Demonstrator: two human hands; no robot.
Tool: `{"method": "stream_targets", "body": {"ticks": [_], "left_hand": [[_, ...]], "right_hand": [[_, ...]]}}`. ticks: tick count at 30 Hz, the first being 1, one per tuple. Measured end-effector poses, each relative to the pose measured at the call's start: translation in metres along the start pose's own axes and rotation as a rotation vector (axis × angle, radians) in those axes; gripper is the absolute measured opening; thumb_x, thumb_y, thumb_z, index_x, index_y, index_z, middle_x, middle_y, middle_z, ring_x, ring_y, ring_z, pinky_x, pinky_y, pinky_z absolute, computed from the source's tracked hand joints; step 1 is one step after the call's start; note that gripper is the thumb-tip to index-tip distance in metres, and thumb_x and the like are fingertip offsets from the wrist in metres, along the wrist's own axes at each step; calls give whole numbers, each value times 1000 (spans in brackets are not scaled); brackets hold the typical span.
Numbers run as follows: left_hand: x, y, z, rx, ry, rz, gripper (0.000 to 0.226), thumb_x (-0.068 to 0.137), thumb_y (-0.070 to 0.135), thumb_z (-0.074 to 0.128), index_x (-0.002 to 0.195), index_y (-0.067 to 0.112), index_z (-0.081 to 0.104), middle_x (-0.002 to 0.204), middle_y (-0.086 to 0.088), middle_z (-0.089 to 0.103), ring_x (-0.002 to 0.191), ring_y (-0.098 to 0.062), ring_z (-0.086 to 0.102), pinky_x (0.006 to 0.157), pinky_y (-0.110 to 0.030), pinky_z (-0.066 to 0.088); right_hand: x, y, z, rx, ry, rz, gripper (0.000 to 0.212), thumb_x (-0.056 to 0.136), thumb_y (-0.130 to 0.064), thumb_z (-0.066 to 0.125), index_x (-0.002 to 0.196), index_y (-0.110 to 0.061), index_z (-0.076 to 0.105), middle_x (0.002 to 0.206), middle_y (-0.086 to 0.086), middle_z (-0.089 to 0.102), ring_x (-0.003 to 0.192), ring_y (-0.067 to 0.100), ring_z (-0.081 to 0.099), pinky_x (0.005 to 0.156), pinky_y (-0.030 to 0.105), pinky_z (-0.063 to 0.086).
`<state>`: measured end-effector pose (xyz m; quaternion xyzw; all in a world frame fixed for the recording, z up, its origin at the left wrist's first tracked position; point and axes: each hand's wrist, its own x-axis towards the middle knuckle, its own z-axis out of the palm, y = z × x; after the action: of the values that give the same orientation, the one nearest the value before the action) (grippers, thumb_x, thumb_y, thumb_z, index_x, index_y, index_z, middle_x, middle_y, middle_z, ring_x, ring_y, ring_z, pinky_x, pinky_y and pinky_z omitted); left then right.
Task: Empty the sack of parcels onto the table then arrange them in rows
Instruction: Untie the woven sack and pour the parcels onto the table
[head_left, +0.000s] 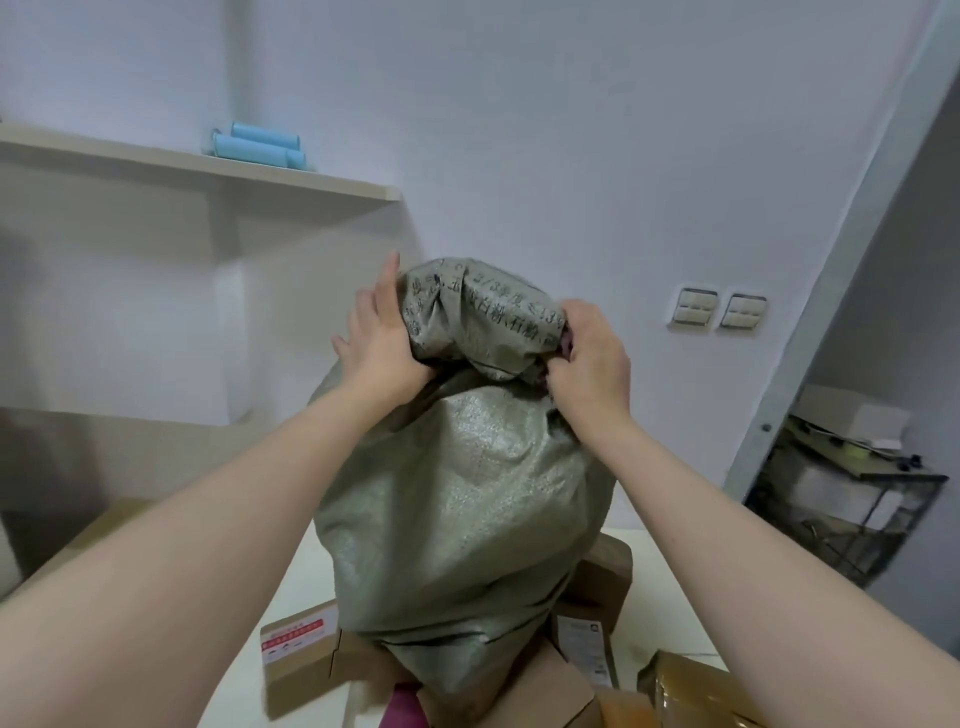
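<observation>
Shows the sack (457, 493) upended on the white table (660, 613), long axis close to vertical, closed end uppermost and mouth down among the parcels (545, 691). Places it straight ahead on the midline, between the two outstretched forearms, with neither hand clearly the nearer. Offers a hold only at the bunched top, well above the tabletop.

Lays the left hand (382, 338) against the left flank of that bunch, fingers straight and spread. Hides the thumb under a fold, so cannot say whether it pinches. Sinks the right hand (592, 353) into the right side of the same bunch, fingers curled into the gathered cloth and gripping it.

Presents as coarse grey-green woven plastic, faintly shiny, printed with dark characters near the top, creased at the neck and bulging below. Appears, by judgement, part full. Rests on and partly covers brown cardboard boxes, among them a red-labelled box (298, 654) at lower left, with a tape-wrapped parcel (696, 686) just beside the heap at lower right. Conceals the mouth itself.

Calls next, by judgement, for a lift straight up along that vertical axis, both hands rising together, so as to let the load drop out below. Risks, if tilted, sending boxes off the table's edge.
</observation>
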<state>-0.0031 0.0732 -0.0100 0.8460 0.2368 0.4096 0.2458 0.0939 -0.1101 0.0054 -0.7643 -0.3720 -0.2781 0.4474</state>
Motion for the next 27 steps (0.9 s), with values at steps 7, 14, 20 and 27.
{"method": "stream_targets", "body": {"ticks": [7, 14, 20, 27], "left_hand": [[-18, -30, 16, 324, -326, 20, 113, 61, 50, 82, 149, 33, 12, 138, -13, 22, 135, -37, 20, 117, -52, 14], [27, -4, -14, 248, -557, 167, 101, 59, 68, 75, 133, 12, 36, 153, -10, 31, 148, -24, 13, 120, -50, 3], [25, -4, -1, 159, -497, 164, 122, 50, 48, 92, 147, 27, 21, 141, -8, 47, 132, -33, 42, 109, -44, 36], [17, -3, 0, 449, -719, 248, 121, 45, 57, 88, 141, 60, 13, 150, -7, 26, 138, -38, 24, 114, -56, 24]], "right_hand": [[-25, 35, 27, -210, -178, -32, 56, 72, 14, 51, 121, -13, 55, 147, 6, 37, 128, 29, 38, 104, 38, 39], [-17, 42, 7, -137, -409, -26, 57, 73, 2, 61, 127, -10, 49, 142, 9, 47, 128, 30, 43, 103, 29, 32], [-7, 20, -28, 345, -745, 320, 57, 90, -44, 58, 139, -20, 41, 90, -1, 64, 84, -7, 61, 77, 11, 43], [-15, 39, -15, 177, -954, 524, 122, 55, -60, 85, 151, -43, 11, 151, -7, 37, 134, 15, 41, 113, 39, 35]]}}
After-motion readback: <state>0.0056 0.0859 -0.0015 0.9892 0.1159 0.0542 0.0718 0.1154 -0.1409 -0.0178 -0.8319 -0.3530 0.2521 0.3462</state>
